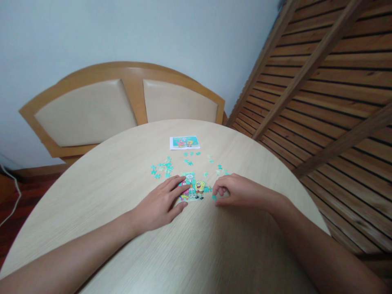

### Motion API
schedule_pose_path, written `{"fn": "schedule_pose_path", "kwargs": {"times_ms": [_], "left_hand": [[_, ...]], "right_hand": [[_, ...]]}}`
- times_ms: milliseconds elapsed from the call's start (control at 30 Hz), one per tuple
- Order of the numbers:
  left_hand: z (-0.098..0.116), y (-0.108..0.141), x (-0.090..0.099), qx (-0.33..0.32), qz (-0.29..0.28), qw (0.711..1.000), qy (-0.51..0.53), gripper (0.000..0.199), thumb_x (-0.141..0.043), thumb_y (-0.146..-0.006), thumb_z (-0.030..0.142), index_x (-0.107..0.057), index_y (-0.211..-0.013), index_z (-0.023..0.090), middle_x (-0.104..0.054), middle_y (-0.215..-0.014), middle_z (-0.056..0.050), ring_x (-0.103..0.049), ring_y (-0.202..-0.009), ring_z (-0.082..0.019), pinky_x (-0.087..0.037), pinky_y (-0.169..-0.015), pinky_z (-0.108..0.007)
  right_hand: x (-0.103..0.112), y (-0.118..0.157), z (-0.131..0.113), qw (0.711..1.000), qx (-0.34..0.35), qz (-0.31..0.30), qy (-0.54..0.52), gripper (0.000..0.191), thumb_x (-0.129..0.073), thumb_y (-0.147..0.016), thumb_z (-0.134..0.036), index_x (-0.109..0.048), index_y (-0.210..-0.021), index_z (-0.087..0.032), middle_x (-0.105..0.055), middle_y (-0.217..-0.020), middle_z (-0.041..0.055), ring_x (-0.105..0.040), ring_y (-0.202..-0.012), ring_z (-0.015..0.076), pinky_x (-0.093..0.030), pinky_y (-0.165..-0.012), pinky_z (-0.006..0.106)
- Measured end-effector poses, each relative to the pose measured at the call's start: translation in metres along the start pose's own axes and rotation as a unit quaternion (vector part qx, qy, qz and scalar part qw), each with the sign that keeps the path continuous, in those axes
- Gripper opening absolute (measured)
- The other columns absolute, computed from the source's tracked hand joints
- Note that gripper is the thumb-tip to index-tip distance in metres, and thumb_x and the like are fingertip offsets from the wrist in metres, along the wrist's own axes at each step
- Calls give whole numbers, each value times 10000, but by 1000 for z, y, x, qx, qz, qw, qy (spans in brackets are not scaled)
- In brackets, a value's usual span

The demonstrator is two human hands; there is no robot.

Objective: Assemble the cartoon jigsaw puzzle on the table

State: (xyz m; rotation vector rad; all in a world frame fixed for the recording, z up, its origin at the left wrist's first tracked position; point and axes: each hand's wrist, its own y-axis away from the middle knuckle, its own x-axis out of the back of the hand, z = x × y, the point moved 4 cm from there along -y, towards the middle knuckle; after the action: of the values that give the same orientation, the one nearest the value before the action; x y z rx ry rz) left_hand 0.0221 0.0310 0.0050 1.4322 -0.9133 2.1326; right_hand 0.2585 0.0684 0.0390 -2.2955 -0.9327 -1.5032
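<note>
Pale wood-grain round table filling the view. Left hand lying flat, fingers spread open, fingertips pressing down on the left edge of a partly assembled puzzle. Right hand curling just right of the puzzle, thumb and forefinger pinching a small teal puzzle piece. Loose teal pieces scattered beyond the fingertips, reference picture lying farther beyond them.
</note>
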Motion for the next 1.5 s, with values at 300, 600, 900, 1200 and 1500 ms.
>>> {"fn": "schedule_pose_path", "kwargs": {"times_ms": [300, 600, 900, 1200, 1500], "left_hand": [[0, 0, 0, 2, -10, 1000, -6, 442, -529, -1008, 367, -536, -1413, 191, -477, -1513, -146, -429, -1422, -313, -405, -1176, -521], [-1, 1, 0, -3, 3, 1000, 4, 433, -523, -1012, 365, -532, -1417, 213, -484, -1510, -134, -441, -1413, -308, -418, -1164, -515], [0, 0, 1, -7, 3, 1000, -2, 425, -518, -1015, 363, -534, -1412, 210, -491, -1505, -134, -439, -1415, -305, -417, -1164, -514], [1, 0, 0, -5, -5, 1000, -5, 437, -518, -1016, 365, -534, -1417, 191, -485, -1509, -145, -430, -1421, -308, -406, -1174, -512], [2, -1, 1, -35, -4, 999, 0, 403, -517, -1017, 335, -561, -1391, 192, -506, -1487, -149, -470, -1388, -309, -433, -1142, -526]], "right_hand": [[10, 5, 18, 995, 35, 66, 65, 233, -570, -905, -167, -763, -1011, -244, -762, -1009, 49, -688, -944, 231, -490, -852, 336], [6, -7, 17, 988, 44, 130, 66, 280, -521, -937, -116, -755, -1033, -238, -757, -1075, 58, -682, -1034, 227, -487, -958, 377], [7, -10, 19, 976, -75, 182, 94, 193, -679, -902, -380, -760, -944, -211, -747, -988, 68, -687, -960, 258, -497, -865, 372], [-1, -14, 20, 979, -69, 180, 62, 169, -709, -877, -348, -769, -963, -216, -727, -970, 64, -673, -890, 226, -485, -789, 334], [-2, -12, 21, 989, -23, 144, -3, 170, -716, -872, -268, -781, -1020, -217, -719, -1024, 75, -660, -1001, 239, -480, -905, 350]]}}
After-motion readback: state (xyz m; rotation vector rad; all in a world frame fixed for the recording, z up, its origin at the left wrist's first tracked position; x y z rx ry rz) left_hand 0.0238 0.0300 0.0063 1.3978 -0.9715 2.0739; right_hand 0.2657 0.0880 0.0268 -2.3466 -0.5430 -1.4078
